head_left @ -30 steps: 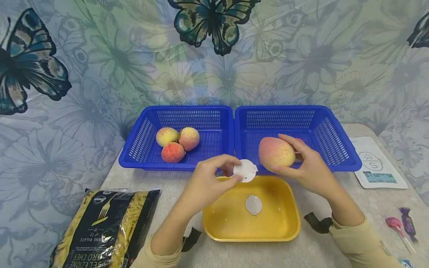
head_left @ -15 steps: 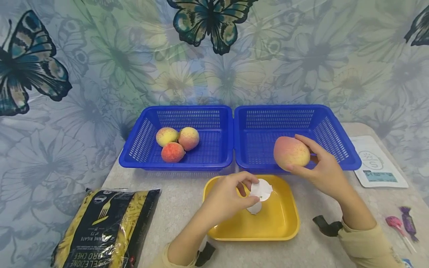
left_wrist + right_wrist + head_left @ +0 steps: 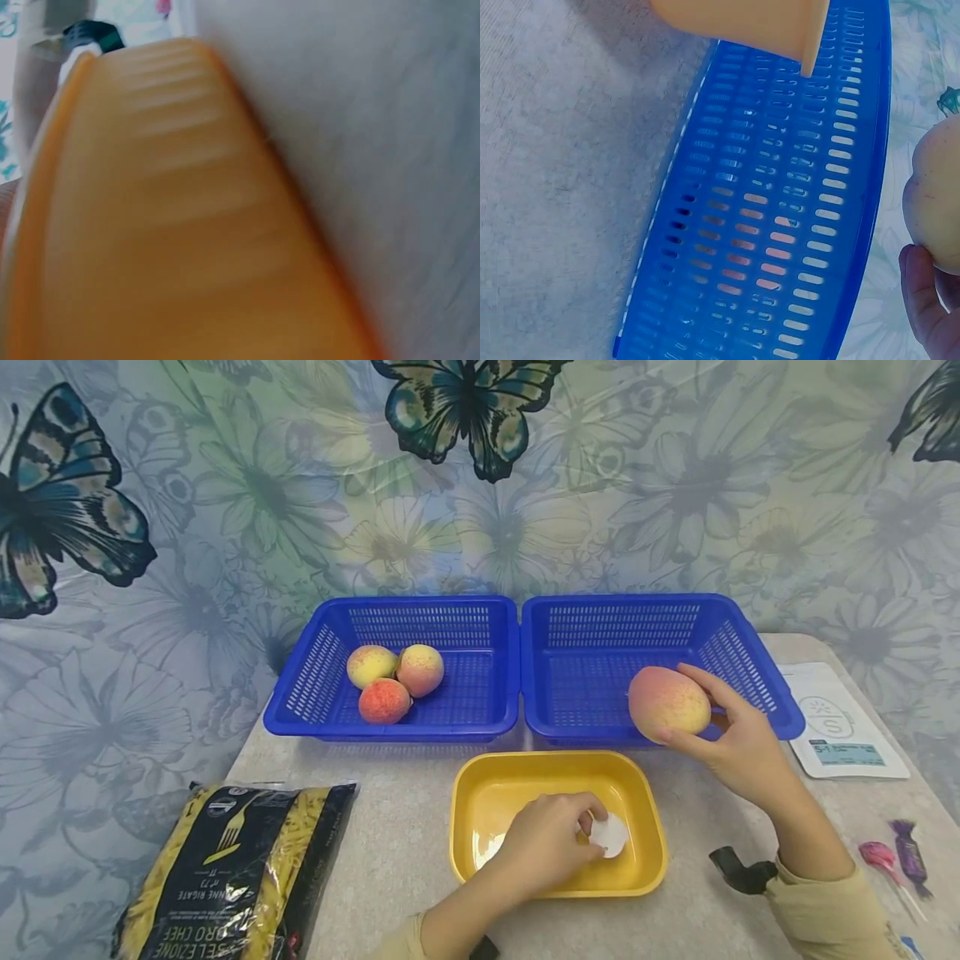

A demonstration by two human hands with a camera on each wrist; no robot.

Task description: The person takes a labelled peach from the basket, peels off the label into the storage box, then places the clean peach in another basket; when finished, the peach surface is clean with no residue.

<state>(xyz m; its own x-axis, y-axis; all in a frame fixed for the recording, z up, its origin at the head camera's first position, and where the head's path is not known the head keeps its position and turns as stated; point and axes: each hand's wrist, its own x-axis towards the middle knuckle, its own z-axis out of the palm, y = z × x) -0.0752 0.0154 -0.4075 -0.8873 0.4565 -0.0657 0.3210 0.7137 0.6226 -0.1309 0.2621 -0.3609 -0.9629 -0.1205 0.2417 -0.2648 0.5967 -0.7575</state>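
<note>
My left hand (image 3: 551,842) reaches down inside the yellow tray (image 3: 558,758), thumb and fingers pinching the edge of a white paper disc (image 3: 610,836) close over the tray's bottom. The left wrist view is filled by the tray's ribbed outer wall (image 3: 172,187), so the fingers are hidden there. Over the front of the right blue basket (image 3: 585,727), my right hand (image 3: 742,752) grips a large yellow-pink peach (image 3: 667,703) from its right side. The right wrist view catches this peach (image 3: 939,187) at its right edge, with fingertips (image 3: 917,281) against it.
Three smaller peaches (image 3: 384,701) lie in the left blue basket (image 3: 390,731). Pink shows through the slots of the right basket (image 3: 739,330). A pasta bag (image 3: 240,868) lies front left; a white pouch (image 3: 847,722), lollipop (image 3: 877,855) and purple-wrapped candy (image 3: 909,856) lie right.
My left hand has moved down and right with the disc, from above the tray's back rim into it. The right hand has shifted right with the peach. The disc lying in the tray is now hidden.
</note>
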